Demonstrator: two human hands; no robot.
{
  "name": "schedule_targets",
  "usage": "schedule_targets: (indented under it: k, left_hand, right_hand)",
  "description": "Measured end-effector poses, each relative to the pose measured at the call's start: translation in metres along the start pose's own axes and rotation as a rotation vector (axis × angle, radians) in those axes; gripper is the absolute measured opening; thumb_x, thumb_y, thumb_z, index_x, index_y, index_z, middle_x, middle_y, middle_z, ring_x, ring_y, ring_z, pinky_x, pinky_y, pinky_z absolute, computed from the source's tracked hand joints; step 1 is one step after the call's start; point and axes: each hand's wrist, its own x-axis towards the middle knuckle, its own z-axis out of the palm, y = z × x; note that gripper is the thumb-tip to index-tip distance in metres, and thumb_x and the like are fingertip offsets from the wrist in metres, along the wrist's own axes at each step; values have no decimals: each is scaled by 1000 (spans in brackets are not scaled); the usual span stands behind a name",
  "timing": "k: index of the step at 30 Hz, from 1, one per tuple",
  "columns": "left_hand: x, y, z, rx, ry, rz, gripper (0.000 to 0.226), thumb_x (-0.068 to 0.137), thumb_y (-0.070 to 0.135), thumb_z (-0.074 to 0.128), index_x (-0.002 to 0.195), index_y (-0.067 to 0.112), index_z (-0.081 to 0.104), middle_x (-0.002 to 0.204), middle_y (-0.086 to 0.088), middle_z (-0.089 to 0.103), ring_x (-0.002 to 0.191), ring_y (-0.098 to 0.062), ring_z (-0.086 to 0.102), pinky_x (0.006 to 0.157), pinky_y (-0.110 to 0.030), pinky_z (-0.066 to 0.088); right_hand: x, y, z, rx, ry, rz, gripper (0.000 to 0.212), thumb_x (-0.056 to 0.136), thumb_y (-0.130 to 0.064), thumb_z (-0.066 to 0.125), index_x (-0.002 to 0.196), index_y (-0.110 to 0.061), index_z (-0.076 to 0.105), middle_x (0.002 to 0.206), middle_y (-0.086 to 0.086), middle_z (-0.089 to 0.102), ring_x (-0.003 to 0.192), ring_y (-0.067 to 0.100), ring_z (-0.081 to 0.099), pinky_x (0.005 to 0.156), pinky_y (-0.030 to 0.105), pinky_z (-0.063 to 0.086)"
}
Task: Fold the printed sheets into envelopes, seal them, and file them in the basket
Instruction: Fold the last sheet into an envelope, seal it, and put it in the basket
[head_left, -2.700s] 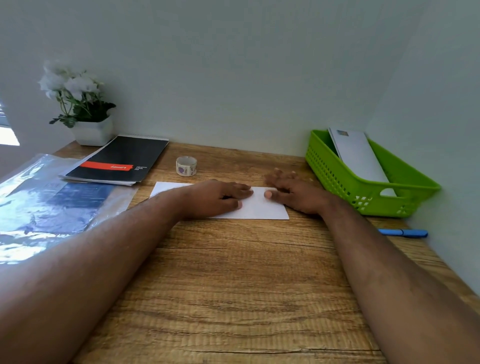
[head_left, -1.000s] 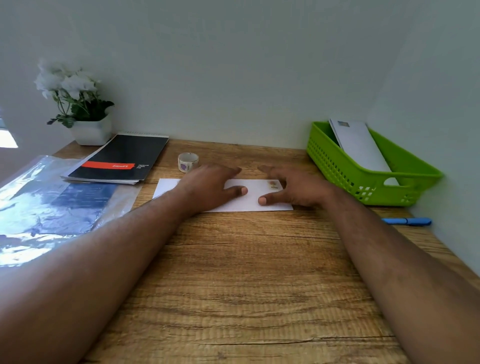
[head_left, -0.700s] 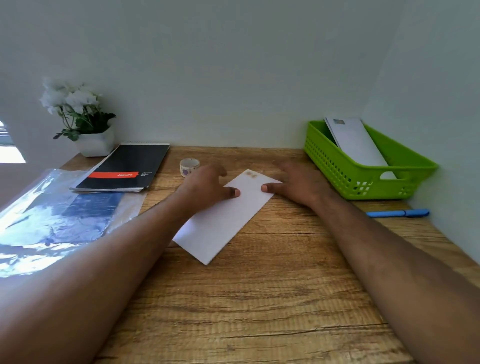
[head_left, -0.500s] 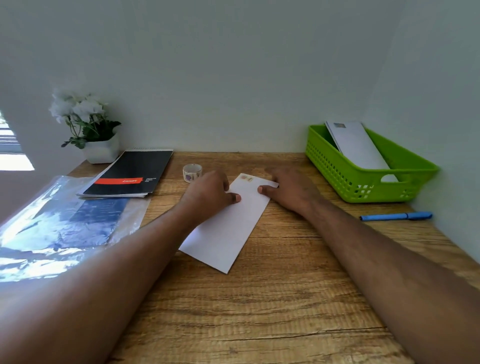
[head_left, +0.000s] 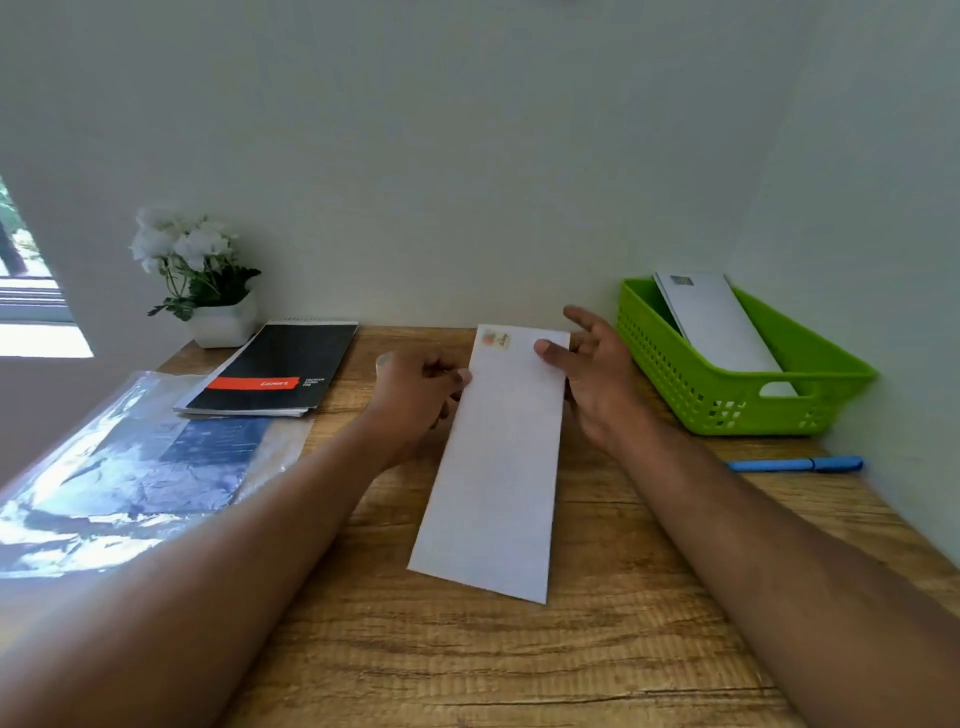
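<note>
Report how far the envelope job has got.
Done: one envelope already lies in the green basket. In hand: a second envelope, a sticker at its far end, is gripped by the left hand and right hand on opposite edges. Left: filing this one in the basket. Whether more sheets wait in the plastic sleeve cannot be told.

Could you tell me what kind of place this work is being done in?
Probably a small home or office desk set in a wall corner: a wooden desk with a spiral notepad, a blue pen, a green filing basket and a potted plant.
</note>
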Motion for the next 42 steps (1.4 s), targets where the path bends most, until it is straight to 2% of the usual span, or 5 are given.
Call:
schedule_targets:
  k: [5,14,23,36,42]
  left_hand:
    - [-8,13,2,-293,50,-36,15,94,10,62,87,-2,68,66,-8,62,56,-17,55,51,-29,49]
    - [10,59,30,-198,26,171,13,97,19,57,100,22,70,79,1,68,65,-13,60,49,-28,48]
    - [51,126,163,-416,-59,214,32,94,19,60,126,14,63,128,-3,63,119,-16,57,107,-38,43]
    - [54,58,264,-639,-155,44,77,81,53,45,150,18,36,150,-2,45,135,-15,44,115,-43,33]
    - [66,57,267,-637,-142,73,73,80,41,45,150,23,35,148,0,46,132,-15,47,112,-43,37]
  right_hand:
    - [-20,-2,7,92,-67,253,72,76,15,67,136,-17,44,117,15,64,88,29,67,64,38,58]
    - [6,-133,-18,204,41,-214,43,78,20,57,99,-17,59,99,16,68,85,31,65,89,57,51]
    - [53,-234,-89,-116,103,-534,52,80,9,59,123,-20,58,100,6,71,86,22,67,83,43,55]
    - [121,-154,-156,-449,139,-283,43,86,10,55,108,-26,58,90,-3,66,70,9,62,67,26,54]
    - [149,-115,-179,-656,138,-183,54,90,2,55,140,-12,43,109,3,58,94,18,60,85,33,52]
